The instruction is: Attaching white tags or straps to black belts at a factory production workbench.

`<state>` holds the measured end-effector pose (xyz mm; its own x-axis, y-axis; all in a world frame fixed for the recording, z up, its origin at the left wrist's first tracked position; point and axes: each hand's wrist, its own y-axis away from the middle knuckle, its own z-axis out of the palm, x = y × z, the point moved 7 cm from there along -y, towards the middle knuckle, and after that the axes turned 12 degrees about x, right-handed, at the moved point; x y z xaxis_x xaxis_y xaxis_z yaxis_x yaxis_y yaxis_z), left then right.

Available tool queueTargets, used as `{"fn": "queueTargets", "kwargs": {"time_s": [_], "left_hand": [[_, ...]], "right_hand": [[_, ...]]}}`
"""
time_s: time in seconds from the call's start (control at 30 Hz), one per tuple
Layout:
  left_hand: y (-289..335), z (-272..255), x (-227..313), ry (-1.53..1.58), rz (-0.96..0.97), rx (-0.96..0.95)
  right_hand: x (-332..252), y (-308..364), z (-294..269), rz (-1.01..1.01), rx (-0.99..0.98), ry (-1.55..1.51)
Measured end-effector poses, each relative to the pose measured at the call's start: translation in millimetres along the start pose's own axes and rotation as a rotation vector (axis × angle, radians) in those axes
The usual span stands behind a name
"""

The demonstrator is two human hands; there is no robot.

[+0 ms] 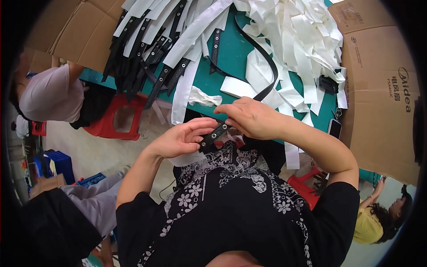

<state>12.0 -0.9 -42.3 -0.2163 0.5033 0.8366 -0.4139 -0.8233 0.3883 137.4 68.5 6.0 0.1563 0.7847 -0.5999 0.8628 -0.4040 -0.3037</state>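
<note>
A black belt (218, 132) with metal eyelets is stretched between my two hands, in front of my body at the table's near edge. My left hand (184, 139) pinches its eyelet end between thumb and fingers. Higher up and to the right, my right hand (253, 116) grips the same belt with curled fingers. Past the right hand the belt's plain length curves up across the table to the far side. Below my left hand shows a piece of white strip (189, 159); whether it is joined to the belt I cannot tell.
The green table (229, 49) carries a heap of eyelet belts with white strips (147, 40) at left and a pile of loose white strips (293, 44) at right. A crumpled white cloth (203, 96), a phone (334, 129), cardboard boxes (378, 102) and a red stool (115, 124) surround me. Other people sit nearby.
</note>
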Motion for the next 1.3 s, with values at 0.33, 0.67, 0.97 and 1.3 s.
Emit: {"fn": "queueTargets", "kwargs": {"time_s": [0.33,0.67,0.97,1.3], "left_hand": [[-7,-24,-26,0.113,0.282,0.139],[9,-157,-240,-0.786,-0.188,1.225],[68,-151,-18,-0.535,0.812,1.456],[-142,13,149,-1.455,0.810,0.328]], "right_hand": [[-11,6,-1,-0.088,0.014,-0.009],[0,8,11,0.015,0.014,0.201],[7,33,-56,0.369,0.126,0.205],[50,131,-178,0.684,0.908,0.175]]}}
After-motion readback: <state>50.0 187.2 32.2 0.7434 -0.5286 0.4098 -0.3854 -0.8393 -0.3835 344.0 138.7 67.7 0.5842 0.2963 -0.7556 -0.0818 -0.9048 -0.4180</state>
